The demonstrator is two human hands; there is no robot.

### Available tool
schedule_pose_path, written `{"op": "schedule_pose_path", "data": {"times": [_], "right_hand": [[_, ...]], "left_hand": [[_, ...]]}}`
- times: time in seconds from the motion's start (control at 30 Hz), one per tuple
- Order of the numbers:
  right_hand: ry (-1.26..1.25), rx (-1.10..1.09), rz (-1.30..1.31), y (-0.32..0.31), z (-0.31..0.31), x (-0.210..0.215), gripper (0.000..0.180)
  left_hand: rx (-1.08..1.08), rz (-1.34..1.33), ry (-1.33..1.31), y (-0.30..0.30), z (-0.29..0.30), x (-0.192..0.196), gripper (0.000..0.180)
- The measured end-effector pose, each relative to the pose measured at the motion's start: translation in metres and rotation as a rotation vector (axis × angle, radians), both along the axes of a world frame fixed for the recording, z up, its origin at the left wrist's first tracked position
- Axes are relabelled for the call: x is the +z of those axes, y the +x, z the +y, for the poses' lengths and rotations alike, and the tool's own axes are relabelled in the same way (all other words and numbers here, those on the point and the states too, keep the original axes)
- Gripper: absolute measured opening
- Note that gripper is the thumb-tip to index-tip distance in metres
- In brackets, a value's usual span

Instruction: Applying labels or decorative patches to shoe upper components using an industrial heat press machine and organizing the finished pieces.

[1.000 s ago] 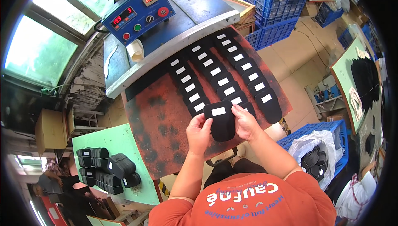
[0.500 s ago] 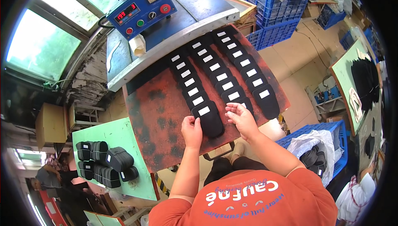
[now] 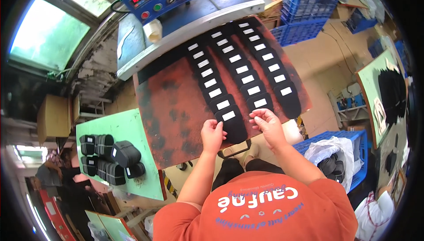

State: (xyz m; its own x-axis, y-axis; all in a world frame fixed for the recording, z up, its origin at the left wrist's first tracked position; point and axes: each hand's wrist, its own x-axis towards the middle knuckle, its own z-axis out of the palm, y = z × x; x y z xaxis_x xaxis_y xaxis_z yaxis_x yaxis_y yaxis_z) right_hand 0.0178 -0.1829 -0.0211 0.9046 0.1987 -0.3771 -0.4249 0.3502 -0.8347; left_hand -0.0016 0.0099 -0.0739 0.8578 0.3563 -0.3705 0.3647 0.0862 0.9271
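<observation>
Three long rows of overlapping black pads point(image 3: 232, 128), rounded and each bearing a white label, lie on a worn red board point(image 3: 165, 113). By the nearest pad of the left row is my left hand point(image 3: 213, 136), its fingers drawn together at the pad's left edge. Whatever those fingertips pinch, if anything, cannot be made out. My right hand point(image 3: 271, 130) hovers by the near end of the middle row. Its fingers are loosely bent and apart, with nothing visible in them.
A blue control box point(image 3: 157, 0) stands on the metal-edged machine beyond the board. At left, a green table point(image 3: 145, 141) carries bundled black pads. On the right sits a blue crate point(image 3: 361, 163) with a plastic bag of black pieces; stacked blue crates point(image 3: 300, 9) stand farther back.
The view has shifted, so the board sits higher. A further white label now shows on the nearest pad of the left row. My right hand has drawn back, uncovering the middle row's nearest label.
</observation>
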Motion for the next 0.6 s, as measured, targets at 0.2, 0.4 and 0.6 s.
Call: {"op": "schedule_pose_path", "data": {"times": [0.2,0.4,0.6], "right_hand": [[-0.106,-0.004,-0.058,0.002,0.009,0.003,0.018],[-0.031,0.027,-0.048,0.003,0.048,0.010,0.014],[-0.029,0.278,-0.006,-0.004,0.148,0.010,0.013]], "left_hand": [[-0.114,-0.097,0.220,-0.005,0.011,-0.003,0.023],[0.340,-0.162,0.928,-0.033,0.169,0.029,0.027],[0.846,0.566,0.859,-0.122,0.375,0.028,0.069]]}}
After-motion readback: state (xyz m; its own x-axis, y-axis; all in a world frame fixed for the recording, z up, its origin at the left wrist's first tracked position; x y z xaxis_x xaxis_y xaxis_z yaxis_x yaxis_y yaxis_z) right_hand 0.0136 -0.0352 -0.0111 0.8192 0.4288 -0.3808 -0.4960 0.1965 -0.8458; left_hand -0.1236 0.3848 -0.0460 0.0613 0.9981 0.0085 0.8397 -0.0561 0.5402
